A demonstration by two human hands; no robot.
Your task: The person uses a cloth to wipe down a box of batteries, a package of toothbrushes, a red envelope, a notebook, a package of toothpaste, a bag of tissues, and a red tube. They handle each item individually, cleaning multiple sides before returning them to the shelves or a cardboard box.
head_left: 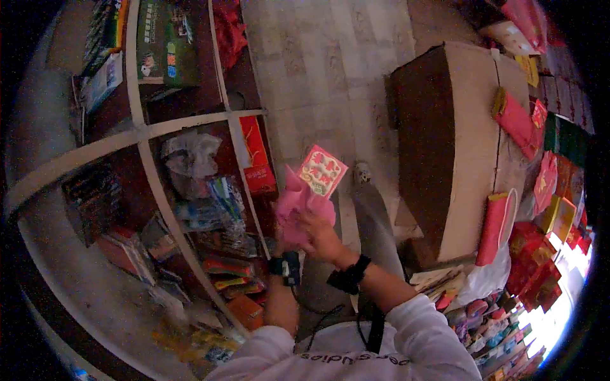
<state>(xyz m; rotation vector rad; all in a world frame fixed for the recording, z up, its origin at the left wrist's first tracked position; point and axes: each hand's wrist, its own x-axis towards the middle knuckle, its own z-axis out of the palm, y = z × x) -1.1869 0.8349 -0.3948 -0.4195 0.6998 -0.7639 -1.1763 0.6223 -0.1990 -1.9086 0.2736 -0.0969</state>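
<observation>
A pink cloth-like piece (295, 206) is bunched between my hands, in front of my body. Above it sticks out a square card (323, 171) with a red border and a cream and red pattern. My right hand (321, 236) is closed on the pink piece from the right side. My left hand (281, 236) is mostly hidden behind the pink piece, so its fingers do not show. Dark bands are on both wrists.
Shelves (184, 120) with boxes, plastic bags and packets stand on the left. A large cardboard box (476, 152) is on the right, with red packets (518, 120) on it. More red and colourful goods lie at the lower right. Tiled floor (318, 63) runs between.
</observation>
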